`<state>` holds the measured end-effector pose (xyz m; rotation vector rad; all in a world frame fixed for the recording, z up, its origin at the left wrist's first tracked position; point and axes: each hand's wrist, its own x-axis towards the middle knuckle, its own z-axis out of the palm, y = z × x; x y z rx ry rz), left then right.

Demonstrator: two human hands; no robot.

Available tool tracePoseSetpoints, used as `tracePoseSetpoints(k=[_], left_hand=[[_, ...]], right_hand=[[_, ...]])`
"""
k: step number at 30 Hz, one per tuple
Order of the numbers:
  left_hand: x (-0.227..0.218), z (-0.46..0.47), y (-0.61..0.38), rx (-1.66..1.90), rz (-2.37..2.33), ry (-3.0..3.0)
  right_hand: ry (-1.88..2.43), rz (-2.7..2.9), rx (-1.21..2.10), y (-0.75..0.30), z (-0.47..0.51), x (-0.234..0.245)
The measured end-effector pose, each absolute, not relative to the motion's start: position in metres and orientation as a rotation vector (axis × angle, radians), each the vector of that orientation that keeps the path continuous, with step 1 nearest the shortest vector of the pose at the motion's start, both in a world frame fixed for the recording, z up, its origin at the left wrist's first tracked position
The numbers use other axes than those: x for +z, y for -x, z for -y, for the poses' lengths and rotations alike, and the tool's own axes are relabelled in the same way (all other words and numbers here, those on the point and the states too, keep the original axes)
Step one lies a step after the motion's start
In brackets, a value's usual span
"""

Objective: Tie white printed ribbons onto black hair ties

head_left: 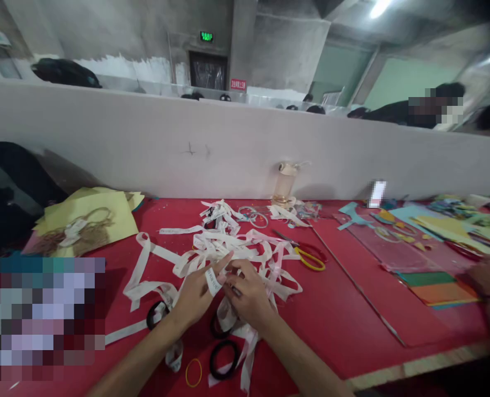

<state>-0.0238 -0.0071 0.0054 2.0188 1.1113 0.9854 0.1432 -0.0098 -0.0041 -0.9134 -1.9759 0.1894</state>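
My left hand (197, 292) and my right hand (249, 295) meet over a tangle of white printed ribbon strips (228, 248) on the red table (336, 314). A short piece of ribbon (213, 280) is wrapped round my left forefinger, and the fingers of my right hand pinch its end. Black hair ties (224, 358) lie just below my hands, another black hair tie (156, 314) lies to the left, and a thin yellow elastic ring (193, 373) lies near the table's front.
Yellow-handled scissors (307, 256) lie right of the ribbons. A clear bottle (285, 184) stands by the white partition. Yellow paper with twine (83, 223) lies at left. Coloured paper sheets (439, 286) cover the right side, where another person's hand (489, 275) rests.
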Motion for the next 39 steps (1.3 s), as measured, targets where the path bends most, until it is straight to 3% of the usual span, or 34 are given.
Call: tracePoseSetpoints(k=[5,14,21,30,39], left_hand=[[0.006,0.009,0.022,1.033,-1.143,-2.17],[0.011,0.011,0.017,0.925,-1.141,-2.422],[0.009,0.008,0.016,0.905,-1.162,-2.411],[0.013,0.008,0.017,1.028,-1.221,-2.3],[0.0,0.006,0.004,0.893,-1.375,-2.527]], right_hand=[[0.829,1.929,0.305,-0.133,0.013,-0.007],[0.965,1.553,1.045,-0.125,0.022,-0.005],[0.97,1.376,1.316,-0.124,0.023,-0.014],[0.644,0.853,1.944,-0.131,0.032,0.004],[0.604,0.786,1.996,-0.13,0.031,0.009]])
